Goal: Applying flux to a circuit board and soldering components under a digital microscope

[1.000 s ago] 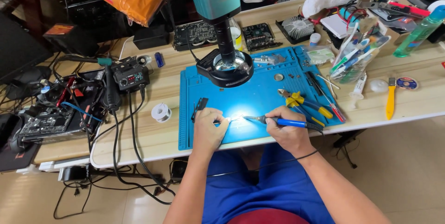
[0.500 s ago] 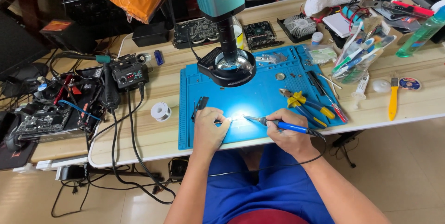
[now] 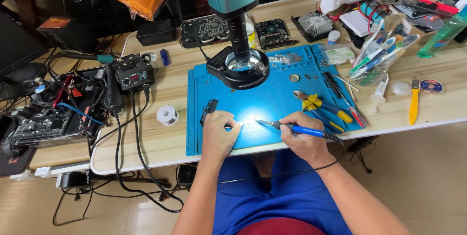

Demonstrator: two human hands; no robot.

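Left to right now: out at nine o'clock sits the soldering station point(image 3: 134, 76) with its cables trailing off the counter point(image 3: 160, 140), then a small solder spool point(image 3: 167, 115) just beside the left edge of the blue work mat point(image 3: 272, 96).

The left hand point(image 3: 217, 133) is planted on the mat, fingers curled together and pinching something tiny at its fingertips; the ring light's glare washes it out, so I cannot tell what it is. Compared with half a second ago, that hand has hardly budged: the piece is being pinned steady.

Straight above, at twelve o'clock, the microscope point(image 3: 237, 30) with its ring light looks down on the bright spot.

The right hand point(image 3: 302, 136) is clamped on the blue-handled soldering iron point(image 3: 292, 128), held like a pen. Its long axis lies nearly flat across the mat, tip pointing to nine o'clock, cord end trailing to three o'clock and sloping slightly toward the person. Since a second ago the tip has crept leftward, closer to the lit spot just beside the left fingertips. My read: contact work is on, with fine positioning rather than big moves.

Further right, yellow-handled pliers point(image 3: 316, 104) rest on the mat.
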